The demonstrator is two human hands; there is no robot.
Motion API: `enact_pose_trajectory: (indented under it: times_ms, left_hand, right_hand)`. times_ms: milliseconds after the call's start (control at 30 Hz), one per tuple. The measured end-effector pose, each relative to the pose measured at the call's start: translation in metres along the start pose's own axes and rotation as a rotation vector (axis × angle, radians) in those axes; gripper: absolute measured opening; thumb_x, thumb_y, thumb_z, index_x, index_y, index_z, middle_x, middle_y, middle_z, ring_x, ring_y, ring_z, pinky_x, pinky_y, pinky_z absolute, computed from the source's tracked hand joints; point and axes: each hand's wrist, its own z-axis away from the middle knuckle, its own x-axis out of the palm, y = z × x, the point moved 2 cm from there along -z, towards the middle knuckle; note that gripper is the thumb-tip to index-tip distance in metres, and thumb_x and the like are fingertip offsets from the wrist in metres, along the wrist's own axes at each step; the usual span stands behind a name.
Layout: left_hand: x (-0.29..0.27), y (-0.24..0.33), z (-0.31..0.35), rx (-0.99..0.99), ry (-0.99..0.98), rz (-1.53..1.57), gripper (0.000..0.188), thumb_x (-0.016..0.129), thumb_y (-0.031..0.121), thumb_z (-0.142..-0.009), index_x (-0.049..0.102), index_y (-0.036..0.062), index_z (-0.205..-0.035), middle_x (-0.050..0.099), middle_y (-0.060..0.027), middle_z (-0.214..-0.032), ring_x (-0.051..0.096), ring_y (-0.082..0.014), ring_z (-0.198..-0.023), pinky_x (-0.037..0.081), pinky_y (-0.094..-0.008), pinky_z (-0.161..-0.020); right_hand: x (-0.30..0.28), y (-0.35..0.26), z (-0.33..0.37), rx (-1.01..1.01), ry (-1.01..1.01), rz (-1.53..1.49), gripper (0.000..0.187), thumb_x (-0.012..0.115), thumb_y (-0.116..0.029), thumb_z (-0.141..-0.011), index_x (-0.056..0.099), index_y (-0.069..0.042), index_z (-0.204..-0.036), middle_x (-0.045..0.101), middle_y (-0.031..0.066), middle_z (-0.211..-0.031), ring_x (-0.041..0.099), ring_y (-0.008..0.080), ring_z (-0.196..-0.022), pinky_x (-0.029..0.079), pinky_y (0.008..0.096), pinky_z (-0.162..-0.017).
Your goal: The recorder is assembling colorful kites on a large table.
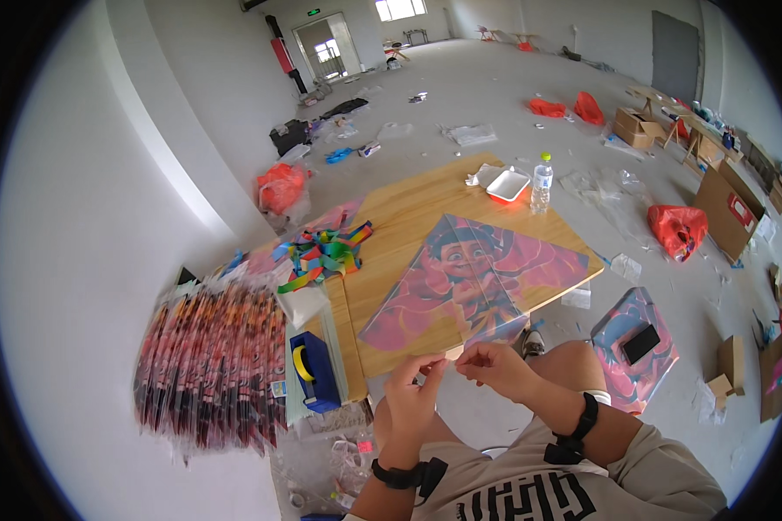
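Note:
A pink and purple kite (473,273) with a cartoon figure lies spread on the wooden table (400,208) in front of me. Just off the table's near edge, by the kite's lower tip, my left hand (415,391) pinches with thumb and forefinger. Close beside it, my right hand (495,369) is pinched too, the fingertips of both hands almost meeting. Whatever lies between them is too small to make out. Left of my hands stands a blue tape dispenser (321,378) with a yellow roll. Rainbow ribbons (321,252) lie heaped at the table's left side.
Many packed kites (213,365) are stacked at the left. A water bottle (541,182) and a white-and-red tray (507,184) stand at the table's far side. A phone (640,344) rests on a kite-printed surface at my right. Red bags (676,230) and cardboard boxes (728,210) lie beyond.

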Motion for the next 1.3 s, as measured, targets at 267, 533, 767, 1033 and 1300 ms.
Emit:
enact_pose_trajectory:
  times_ms: [267,533,767,1033,1300]
  left_hand:
    - [0.019,-0.062,-0.035,-0.132,0.023,0.039,0.017,0.078,0.007,-0.088,0.073,-0.0007,-0.101,0.074,-0.0088,-0.086,0.068,-0.0142,-0.079,0.053,-0.0277,-0.075]
    - [0.053,-0.154,-0.097,-0.055,0.108,0.009,0.015,0.076,0.014,-0.091,0.068,0.0025,-0.098,0.068,-0.0064,-0.1,0.064,-0.0145,-0.086,0.051,-0.0283,-0.076]
    - [0.062,-0.226,-0.167,-0.3,-0.074,0.039,0.014,0.076,0.017,-0.092,0.068,0.0063,-0.097,0.06,0.0004,-0.09,0.054,-0.0092,-0.078,0.045,-0.0252,-0.068]
    - [0.075,-0.301,-0.262,-0.292,-0.187,0.126,0.015,0.074,0.016,-0.094,0.069,0.0036,-0.1,0.065,0.0005,-0.082,0.054,-0.0076,-0.07,0.044,-0.0233,-0.063]
    - [0.094,-0.356,-0.297,-0.324,-0.212,0.053,0.031,0.074,0.008,-0.09,0.066,0.0009,-0.12,0.065,-0.0023,-0.08,0.058,-0.0084,-0.067,0.047,-0.0242,-0.062]
  right_hand:
    - [-0.022,0.004,-0.041,0.056,0.07,-0.052,0.037,0.077,-0.012,-0.092,0.062,0.002,-0.122,0.071,0.006,-0.097,0.063,0.0096,-0.081,0.05,0.024,-0.07]
    - [-0.049,0.042,-0.137,0.058,0.127,0.09,0.027,0.078,-0.013,-0.091,0.066,-0.001,-0.112,0.069,0.0033,-0.094,0.064,0.009,-0.084,0.051,0.0247,-0.071]
    - [-0.073,0.061,-0.233,0.023,0.184,0.24,0.024,0.081,-0.017,-0.087,0.07,-0.002,-0.101,0.069,0.0039,-0.082,0.065,0.0114,-0.076,0.052,0.0274,-0.069]
    - [-0.086,0.056,-0.325,0.091,0.162,0.047,0.034,0.077,-0.011,-0.085,0.06,-0.001,-0.112,0.068,0.0067,-0.084,0.065,0.0134,-0.075,0.05,0.0288,-0.068]
    - [-0.098,0.092,-0.394,0.045,0.364,0.425,0.042,0.081,-0.023,-0.076,0.058,-0.003,-0.105,0.069,0.0147,-0.09,0.07,0.0303,-0.086,0.053,0.0409,-0.071]
